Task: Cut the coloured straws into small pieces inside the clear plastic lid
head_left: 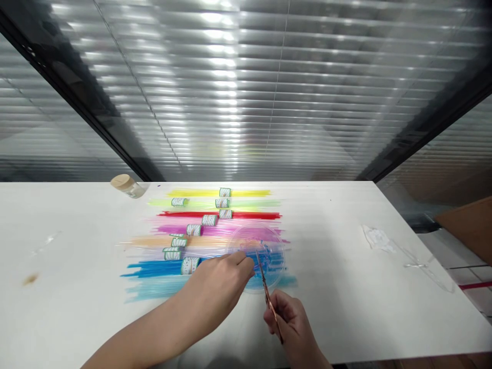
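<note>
My right hand (pixel 290 315) is closed round the handles of copper-coloured scissors (pixel 266 296), whose blades point up and away over a clear round dish (pixel 283 256). Inside the dish lie small blue and pinkish cut pieces. My left hand (pixel 226 271) reaches across to the left rim of the dish, fingers pinched close to the blades; whatever they hold is too small or hidden to name. Under and beside the dish lie dark blue straw-like sticks (pixel 154 268) and light blue sticks (pixel 154 288), partly covered by my left forearm.
Beyond them, bundles of thin sticks with paper bands lie in rows: yellow (pixel 246 193), red (pixel 253 215), magenta (pixel 172 230) and orange (pixel 149 241). A lidded jar (pixel 128 186) tilts at the back left. Crumpled clear wrapping (pixel 378 239) lies right. Blinds (pixel 246 102) stand behind the white table (pixel 346 307).
</note>
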Motion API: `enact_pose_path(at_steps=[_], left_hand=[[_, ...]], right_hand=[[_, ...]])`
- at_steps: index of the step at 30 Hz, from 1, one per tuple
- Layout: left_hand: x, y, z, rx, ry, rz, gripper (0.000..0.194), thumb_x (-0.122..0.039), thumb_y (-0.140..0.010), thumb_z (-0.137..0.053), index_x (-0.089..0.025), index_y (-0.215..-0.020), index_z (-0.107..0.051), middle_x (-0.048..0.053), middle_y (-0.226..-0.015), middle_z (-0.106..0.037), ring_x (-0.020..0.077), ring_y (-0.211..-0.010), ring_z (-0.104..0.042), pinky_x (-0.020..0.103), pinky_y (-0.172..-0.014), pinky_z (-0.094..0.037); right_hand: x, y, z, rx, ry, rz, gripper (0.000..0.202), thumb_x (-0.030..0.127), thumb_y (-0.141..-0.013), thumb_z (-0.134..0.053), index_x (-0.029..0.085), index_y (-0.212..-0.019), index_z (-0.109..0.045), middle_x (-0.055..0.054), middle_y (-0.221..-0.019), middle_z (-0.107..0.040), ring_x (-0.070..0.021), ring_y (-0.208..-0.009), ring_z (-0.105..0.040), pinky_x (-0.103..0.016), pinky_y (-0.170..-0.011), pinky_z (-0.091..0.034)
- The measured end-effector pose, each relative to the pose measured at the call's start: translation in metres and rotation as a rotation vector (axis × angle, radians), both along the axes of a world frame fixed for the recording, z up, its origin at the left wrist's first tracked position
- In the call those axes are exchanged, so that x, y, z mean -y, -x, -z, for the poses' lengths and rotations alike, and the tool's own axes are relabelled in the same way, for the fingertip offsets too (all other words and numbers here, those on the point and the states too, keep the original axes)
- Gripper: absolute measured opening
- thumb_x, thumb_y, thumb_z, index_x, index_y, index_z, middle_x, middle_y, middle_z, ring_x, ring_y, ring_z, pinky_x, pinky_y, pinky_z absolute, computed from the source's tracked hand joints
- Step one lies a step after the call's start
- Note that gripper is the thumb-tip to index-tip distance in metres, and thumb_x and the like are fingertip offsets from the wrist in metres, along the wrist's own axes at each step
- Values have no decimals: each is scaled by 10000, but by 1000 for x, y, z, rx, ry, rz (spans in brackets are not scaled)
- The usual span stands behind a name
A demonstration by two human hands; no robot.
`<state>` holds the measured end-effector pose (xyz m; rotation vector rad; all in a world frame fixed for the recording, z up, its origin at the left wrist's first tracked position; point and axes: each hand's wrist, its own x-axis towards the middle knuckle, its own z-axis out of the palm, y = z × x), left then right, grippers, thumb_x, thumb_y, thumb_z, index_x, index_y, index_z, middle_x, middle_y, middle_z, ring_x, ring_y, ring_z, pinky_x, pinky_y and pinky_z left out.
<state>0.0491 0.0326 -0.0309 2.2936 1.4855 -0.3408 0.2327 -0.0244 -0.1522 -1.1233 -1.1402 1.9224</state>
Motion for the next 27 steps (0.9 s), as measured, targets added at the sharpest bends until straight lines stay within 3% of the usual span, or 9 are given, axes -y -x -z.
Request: enact_pose_path(at_steps=[5, 10, 20, 27], left_hand=[[-1, -1, -1, -32, 14, -26, 261, -216, -1006, -331, -196, -858, -546, 22, -836, -626, 202, -636, -629, 294, -496, -280], [-2, -2, -5, -23, 14, -27, 273, -225, -1012, -315, -198, -870, -546, 20, -840, -623, 192, -632, -620, 293, -506, -290], [0, 0, -3, 38, 0, -17, 258, -204, -1000, -326, -204, -868, -548, 18, -838, -624, 180, -627, -616, 288, -502, -315], [-1, -1, -7, 20, 15, -27, 279, -195, -998, -314, -186, -864, -558, 32, -834, -629, 175, -628, -619, 271, -516, -349]], right_hand=[[-2, 0, -2, 20, -4, -3, 534, 666, -837, -579, 190, -636, -445, 46, -542, -373, -96, -513, -290, -243, -492, -226], [-2, 1, -6, -47, -32, -22, 602, 762, -766, -576, 196, -622, -431, 28, -583, -376, -109, -541, -284, -240, -471, -222], [-1, 0, -1, -14, -71, -5, 555, 703, -804, -586, 197, -648, -422, 42, -582, -346, -99, -529, -251, -232, -463, -196], [0, -3, -4, -30, -94, -8, 603, 756, -780, -567, 195, -616, -419, 36, -573, -345, -105, -537, -259, -242, -475, -211]])
